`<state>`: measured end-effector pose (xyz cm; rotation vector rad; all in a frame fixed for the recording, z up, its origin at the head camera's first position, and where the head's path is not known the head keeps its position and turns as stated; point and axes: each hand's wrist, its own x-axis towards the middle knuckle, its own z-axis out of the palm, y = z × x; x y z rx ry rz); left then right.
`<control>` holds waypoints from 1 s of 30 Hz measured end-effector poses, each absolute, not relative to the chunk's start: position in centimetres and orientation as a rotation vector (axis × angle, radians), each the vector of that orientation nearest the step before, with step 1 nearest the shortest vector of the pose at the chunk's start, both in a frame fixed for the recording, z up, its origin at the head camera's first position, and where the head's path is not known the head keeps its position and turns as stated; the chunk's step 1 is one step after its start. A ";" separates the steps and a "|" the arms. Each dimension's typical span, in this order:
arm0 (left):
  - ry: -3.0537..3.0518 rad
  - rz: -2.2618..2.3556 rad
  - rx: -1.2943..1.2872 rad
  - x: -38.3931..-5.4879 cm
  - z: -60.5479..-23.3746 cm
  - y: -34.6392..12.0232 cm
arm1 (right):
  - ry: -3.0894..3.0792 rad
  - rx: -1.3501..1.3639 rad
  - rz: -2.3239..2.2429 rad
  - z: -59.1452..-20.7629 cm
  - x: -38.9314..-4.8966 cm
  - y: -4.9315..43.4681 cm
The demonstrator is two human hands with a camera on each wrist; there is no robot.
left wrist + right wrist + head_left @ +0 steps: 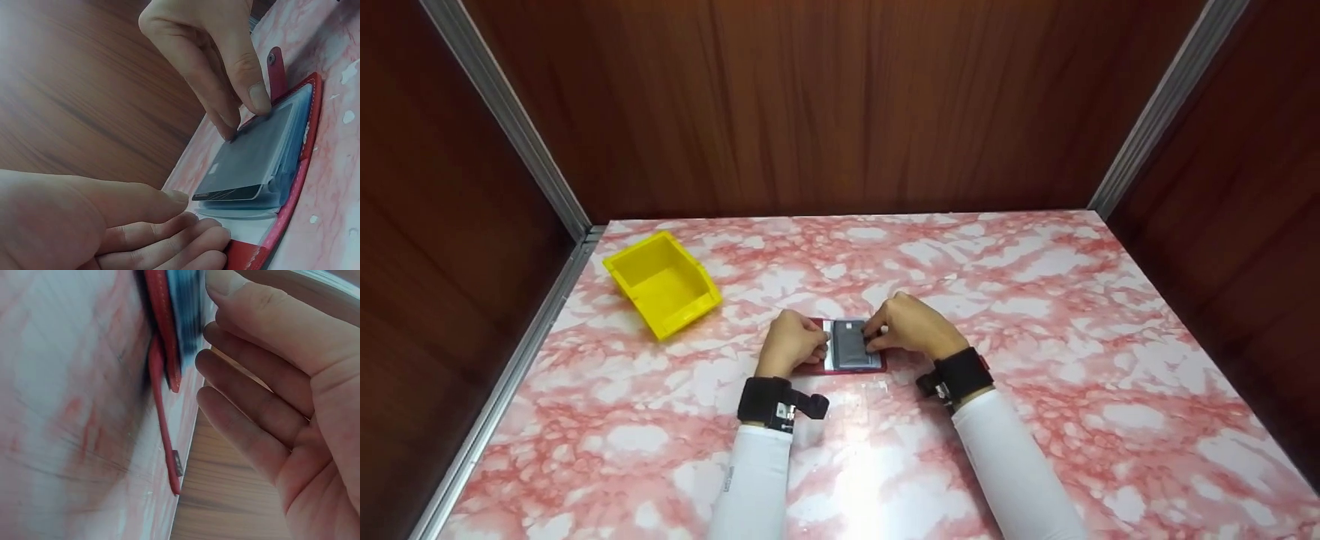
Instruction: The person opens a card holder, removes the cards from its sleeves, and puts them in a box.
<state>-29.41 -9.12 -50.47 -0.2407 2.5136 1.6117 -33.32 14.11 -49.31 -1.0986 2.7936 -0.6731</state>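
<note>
Nearest, two white sleeves [754, 480] are covering the forearms, and a black band [765, 401] is circling each wrist, apparently to carry the small cameras. Beyond them, the left hand [791, 343] is resting its loosely bent fingers on one side of a red card holder [246, 256], seemingly to steady the cover; its thumb is lying close to the forefinger, with nothing visible between them. The right hand [913, 326] is pinching narrowly, thumb and forefinger meeting the outer edge of the clear pockets [289, 169], probably because that loose edge is easiest to grasp; its other fingers are staying free of the holder. The holder is lying open on the marbled table [622, 435], between the hands, and a dark grey card [851, 346] is showing in its top pocket. A snap strap [277, 76] is sticking out past the cover's edge. Farther off to the left, a yellow bin [690, 313] is standing well apart, perhaps leaving the hands room. A brown wall [840, 105] is closing off the back.
</note>
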 end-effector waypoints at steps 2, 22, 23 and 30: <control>2.499 1.614 -0.241 -29.5 -50.6 -9.0 | 2.793 -1.080 -0.654 -49.3 -33.4 14.0; 2.400 1.699 -0.219 -29.4 -51.8 -9.1 | 2.819 -1.035 -0.652 -49.9 -32.9 13.6; 2.407 1.691 -0.221 -29.4 -51.8 -9.1 | 2.815 -1.037 -0.656 -49.9 -32.9 13.5; 2.458 1.655 -0.231 -29.6 -51.8 -9.3 | 2.806 -1.088 -0.642 -49.9 -33.0 12.8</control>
